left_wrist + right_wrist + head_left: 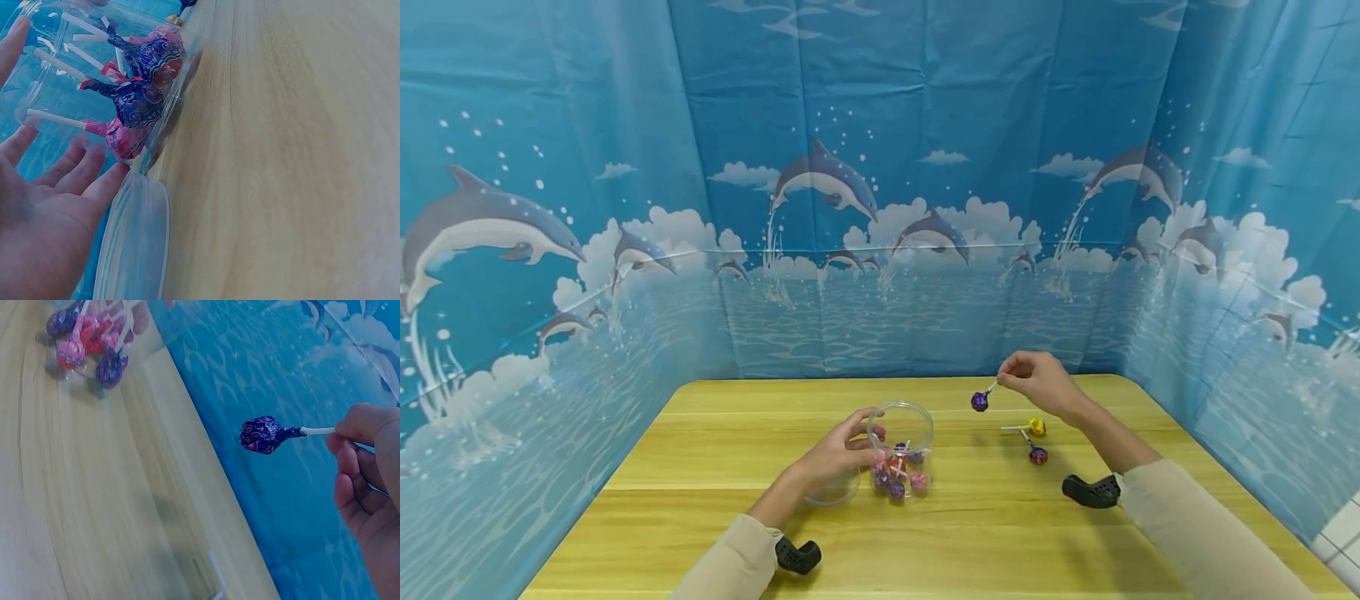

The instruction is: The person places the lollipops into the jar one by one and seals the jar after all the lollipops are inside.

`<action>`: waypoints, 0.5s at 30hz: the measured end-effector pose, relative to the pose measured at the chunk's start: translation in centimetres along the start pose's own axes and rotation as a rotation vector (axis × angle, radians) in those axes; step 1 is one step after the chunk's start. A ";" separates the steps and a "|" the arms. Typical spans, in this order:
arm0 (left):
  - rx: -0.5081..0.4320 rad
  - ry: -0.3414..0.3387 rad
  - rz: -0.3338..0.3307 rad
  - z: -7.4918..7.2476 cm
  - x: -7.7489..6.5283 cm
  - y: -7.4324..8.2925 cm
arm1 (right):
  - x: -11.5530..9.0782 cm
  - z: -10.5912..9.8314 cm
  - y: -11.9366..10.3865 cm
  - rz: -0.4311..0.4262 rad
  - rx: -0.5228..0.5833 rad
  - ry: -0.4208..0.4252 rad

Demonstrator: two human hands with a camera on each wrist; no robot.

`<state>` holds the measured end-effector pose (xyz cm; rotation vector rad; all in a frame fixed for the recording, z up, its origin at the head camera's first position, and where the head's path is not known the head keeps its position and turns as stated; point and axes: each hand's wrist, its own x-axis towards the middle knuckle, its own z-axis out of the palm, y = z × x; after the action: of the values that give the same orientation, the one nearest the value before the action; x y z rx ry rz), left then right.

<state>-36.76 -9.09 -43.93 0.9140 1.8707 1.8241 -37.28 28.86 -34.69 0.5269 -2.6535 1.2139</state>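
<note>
My right hand pinches the white stick of a purple-wrapped lollipop, held up over the table with its candy end pointing left. In the right wrist view the lollipop has a dark purple wrapper with pink marks. My left hand holds the side of a clear plastic jar, thumb on the near side and fingers behind. Purple, pink and red lollipops lie inside the jar, sticks toward its open mouth. A clear round lid lies beside the jar, partly covered by the left hand in the head view.
Below the right hand, a yellow-wrapped lollipop and a dark red and purple one lie on the wooden table. A blue dolphin-print curtain surrounds the table's back and sides.
</note>
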 end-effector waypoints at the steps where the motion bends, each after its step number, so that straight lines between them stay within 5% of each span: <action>1: -0.001 -0.001 0.001 0.0 0.0 0.0 | 0.1 0.1 -0.2 -0.009 0.005 0.000; 15: 0.007 -0.001 -0.008 0.1 0.0 0.1 | 1.5 1.1 -3.7 -0.089 0.098 -0.024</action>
<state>-36.73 -9.03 -43.86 0.9076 1.8784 1.8134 -37.29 25.41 -32.39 0.6712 -2.5697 1.3247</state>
